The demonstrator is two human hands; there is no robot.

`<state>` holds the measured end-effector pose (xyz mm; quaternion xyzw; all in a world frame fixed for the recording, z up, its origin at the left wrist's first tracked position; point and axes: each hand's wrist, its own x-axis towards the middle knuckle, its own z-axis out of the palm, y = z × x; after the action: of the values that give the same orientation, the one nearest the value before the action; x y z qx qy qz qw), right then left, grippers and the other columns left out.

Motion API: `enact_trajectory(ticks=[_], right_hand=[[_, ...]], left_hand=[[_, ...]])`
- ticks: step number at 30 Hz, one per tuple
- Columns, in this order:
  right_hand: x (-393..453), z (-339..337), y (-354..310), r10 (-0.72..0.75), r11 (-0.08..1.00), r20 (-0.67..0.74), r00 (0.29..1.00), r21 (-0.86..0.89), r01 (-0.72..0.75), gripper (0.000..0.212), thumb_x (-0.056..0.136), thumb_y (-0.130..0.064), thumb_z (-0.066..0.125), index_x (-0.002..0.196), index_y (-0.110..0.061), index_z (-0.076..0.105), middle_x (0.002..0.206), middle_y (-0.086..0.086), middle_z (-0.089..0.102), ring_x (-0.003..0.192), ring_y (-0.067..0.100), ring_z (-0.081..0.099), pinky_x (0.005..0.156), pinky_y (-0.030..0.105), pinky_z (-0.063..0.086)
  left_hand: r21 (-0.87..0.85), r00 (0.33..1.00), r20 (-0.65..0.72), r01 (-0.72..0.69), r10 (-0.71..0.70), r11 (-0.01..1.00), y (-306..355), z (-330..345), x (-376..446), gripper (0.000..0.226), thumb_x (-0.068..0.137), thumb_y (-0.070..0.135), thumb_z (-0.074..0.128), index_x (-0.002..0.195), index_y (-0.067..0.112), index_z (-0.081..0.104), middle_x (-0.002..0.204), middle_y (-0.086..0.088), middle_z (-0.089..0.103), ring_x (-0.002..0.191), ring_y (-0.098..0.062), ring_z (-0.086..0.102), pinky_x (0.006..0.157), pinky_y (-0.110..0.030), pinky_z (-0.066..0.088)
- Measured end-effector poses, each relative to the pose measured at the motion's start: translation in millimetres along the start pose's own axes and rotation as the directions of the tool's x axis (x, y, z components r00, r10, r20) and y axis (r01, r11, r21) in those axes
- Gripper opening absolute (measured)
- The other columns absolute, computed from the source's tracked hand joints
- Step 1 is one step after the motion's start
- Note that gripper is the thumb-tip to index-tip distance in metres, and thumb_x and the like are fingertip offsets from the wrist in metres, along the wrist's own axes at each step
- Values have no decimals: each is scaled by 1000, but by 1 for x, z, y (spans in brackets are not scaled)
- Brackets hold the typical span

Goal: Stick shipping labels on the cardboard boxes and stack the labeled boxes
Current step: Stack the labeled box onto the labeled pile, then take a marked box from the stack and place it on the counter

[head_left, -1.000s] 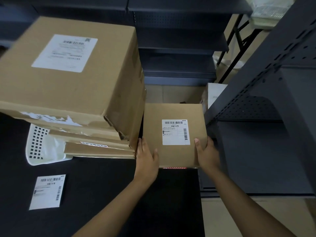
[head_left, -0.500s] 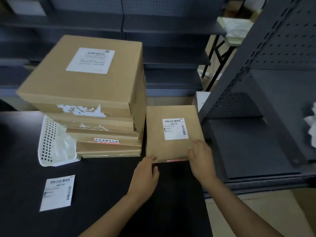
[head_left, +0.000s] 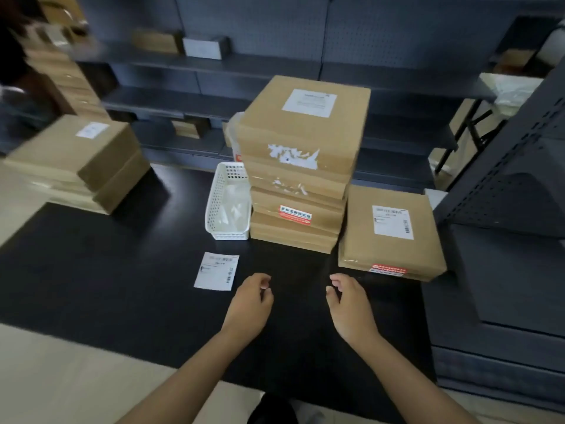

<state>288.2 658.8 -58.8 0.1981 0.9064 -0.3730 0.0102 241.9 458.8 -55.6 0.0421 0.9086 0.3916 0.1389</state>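
labelled box (head_left: 388, 228), both hands (head_left: 249, 299) empty

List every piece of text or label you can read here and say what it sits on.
Nothing reads clearly.
Loose shipping label on the black table: barcodes, print too small.
Label on the flat box at right: barcodes, print blurred.
Red sticker on that box's front edge: unreadable.
Red-and-white sticker on the tall stack: characters too blurred.
Top box label: blurred.
Left stack label: blurred.
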Motion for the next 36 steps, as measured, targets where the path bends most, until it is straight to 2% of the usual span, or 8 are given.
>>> enact_trajectory(ticks=[2, 6, 11, 14, 20, 30, 36], right_hand=[[-5, 19, -21, -27, 1000, 43, 999, -5, 27, 31, 98, -23, 51, 129, -21, 53, 126, -5, 56, 119, 9, 51, 100, 24, 41], [-6, 66, -67, -67, 997, 73, 995, -24, 69, 30, 97, -24, 52, 127, -21, 54, 122, -5, 58, 116, 10, 53, 98, 25, 44], [-6, 138, -145, -79, 996, 83, 993, -25, 81, 30, 96, -19, 54, 126, -16, 55, 121, -1, 58, 116, 14, 55, 100, 31, 46], [-7, 182, -194, -86, 996, 62, 994, 8, 86, 28, 95, -16, 53, 123, -11, 58, 120, 3, 60, 115, 18, 56, 100, 35, 45], [-11, 252, -270, -66, 997, 79, 995, 51, 62, 25, 96, -21, 55, 120, -15, 58, 114, -1, 63, 111, 15, 57, 96, 29, 45], [63, 328, -369, -81, 996, 155, 985, 39, 76, 29, 98, -23, 51, 125, -16, 56, 117, -1, 60, 107, 11, 57, 93, 24, 46], [103, 379, -446, -60, 996, 135, 989, 73, 50, 29, 98, -23, 51, 123, -12, 57, 117, 3, 63, 104, 14, 59, 86, 21, 43]], left_hand=[[-23, 998, -43, 50, -51, 998, -21, -25, -6, 29, 94, 16, 52, 122, 21, 55, 109, 8, 59, 94, -3, 57, 81, -17, 43], [-60, 986, -113, 114, -120, 992, -66, -76, -4, 30, 94, 18, 50, 123, 18, 55, 113, 6, 59, 98, -8, 58, 89, -27, 49], [-43, 988, -115, 99, -103, 994, -125, -148, 13, 28, 95, 19, 49, 122, 21, 54, 114, 6, 58, 97, -6, 57, 80, -21, 46], [-20, 991, -108, 80, -82, 997, -161, -202, 23, 30, 96, 20, 49, 126, 21, 52, 117, 6, 56, 98, -7, 56, 81, -20, 46], [-26, 989, -104, 103, -106, 994, -236, -292, 49, 31, 96, 19, 49, 127, 20, 51, 119, 4, 56, 99, -7, 56, 82, -22, 48], [-32, 988, -94, 117, -119, 993, -279, -373, 128, 29, 96, 21, 48, 124, 19, 53, 118, 3, 55, 102, -12, 56, 91, -33, 50], [-88, 962, -226, 138, -154, 987, -330, -456, 175, 26, 95, 21, 50, 120, 17, 56, 113, 3, 57, 102, -15, 56, 91, -34, 48]])
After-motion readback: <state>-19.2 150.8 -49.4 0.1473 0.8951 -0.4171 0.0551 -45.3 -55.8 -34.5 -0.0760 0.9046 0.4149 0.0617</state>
